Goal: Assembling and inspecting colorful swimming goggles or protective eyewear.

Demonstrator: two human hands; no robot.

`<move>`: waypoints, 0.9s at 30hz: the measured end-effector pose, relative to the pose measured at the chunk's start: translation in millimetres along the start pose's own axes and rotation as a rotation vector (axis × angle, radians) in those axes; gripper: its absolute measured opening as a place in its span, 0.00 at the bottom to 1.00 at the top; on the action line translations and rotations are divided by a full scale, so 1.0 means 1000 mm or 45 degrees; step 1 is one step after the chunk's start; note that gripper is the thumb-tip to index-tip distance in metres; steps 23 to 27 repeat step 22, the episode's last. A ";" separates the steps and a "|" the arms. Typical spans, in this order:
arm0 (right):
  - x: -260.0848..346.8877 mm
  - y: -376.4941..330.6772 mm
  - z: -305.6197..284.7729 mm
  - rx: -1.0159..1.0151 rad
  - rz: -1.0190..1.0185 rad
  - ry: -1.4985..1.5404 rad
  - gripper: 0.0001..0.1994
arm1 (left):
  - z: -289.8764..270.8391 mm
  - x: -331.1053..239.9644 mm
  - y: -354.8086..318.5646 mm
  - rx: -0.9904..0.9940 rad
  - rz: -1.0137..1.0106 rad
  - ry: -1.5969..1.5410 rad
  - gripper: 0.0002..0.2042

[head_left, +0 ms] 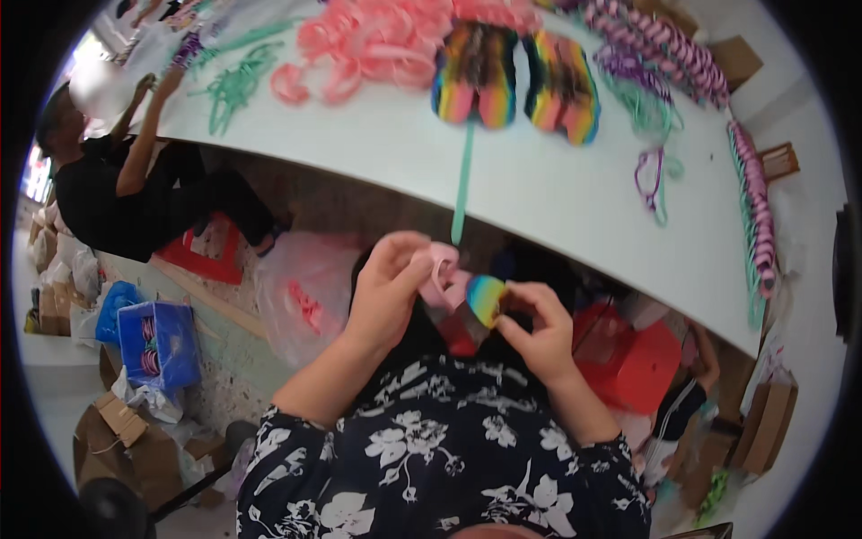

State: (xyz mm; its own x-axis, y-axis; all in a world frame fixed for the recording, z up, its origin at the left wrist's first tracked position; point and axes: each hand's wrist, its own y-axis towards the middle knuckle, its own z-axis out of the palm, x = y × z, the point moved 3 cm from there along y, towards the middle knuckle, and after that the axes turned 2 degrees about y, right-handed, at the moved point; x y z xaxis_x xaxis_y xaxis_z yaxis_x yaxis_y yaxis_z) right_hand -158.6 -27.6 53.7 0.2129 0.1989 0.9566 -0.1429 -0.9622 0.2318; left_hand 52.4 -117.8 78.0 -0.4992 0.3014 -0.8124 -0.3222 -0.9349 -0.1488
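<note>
My left hand (395, 278) pinches a pink looped strap (444, 277) between thumb and fingers, in front of the table's near edge. My right hand (540, 328) grips a small rainbow-striped piece (486, 300), like a slipper sole, by its right end. The strap and the striped piece meet between my hands; I cannot make out how they join. Just beyond my left hand, a flat teal strip (464, 184) hangs over the table edge. On the table lie two bundles of rainbow-edged soles, the left bundle (476, 76) and the right bundle (563, 87).
The white table (359, 148) carries a heap of pink straps (359, 45), teal strips (238, 85) and purple-teal cords (651, 180). Another person (117, 184) sits at its left. Red stools (628, 359), a blue crate (160, 341) and a plastic bag (305, 287) stand below.
</note>
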 end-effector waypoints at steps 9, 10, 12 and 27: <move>-0.014 -0.043 -0.015 -0.210 0.031 -0.193 0.20 | 0.014 0.072 -0.005 0.063 -0.388 -0.191 0.11; -0.016 -0.045 -0.017 -0.225 0.032 -0.210 0.21 | 0.016 0.073 -0.003 0.069 -0.389 -0.164 0.11; -0.019 -0.046 -0.018 -0.253 0.022 -0.241 0.20 | 0.017 0.077 -0.001 0.067 -0.404 -0.103 0.11; -0.054 -0.052 -0.033 -0.282 0.298 0.651 0.21 | 0.014 0.080 0.009 0.033 -0.481 -0.386 0.09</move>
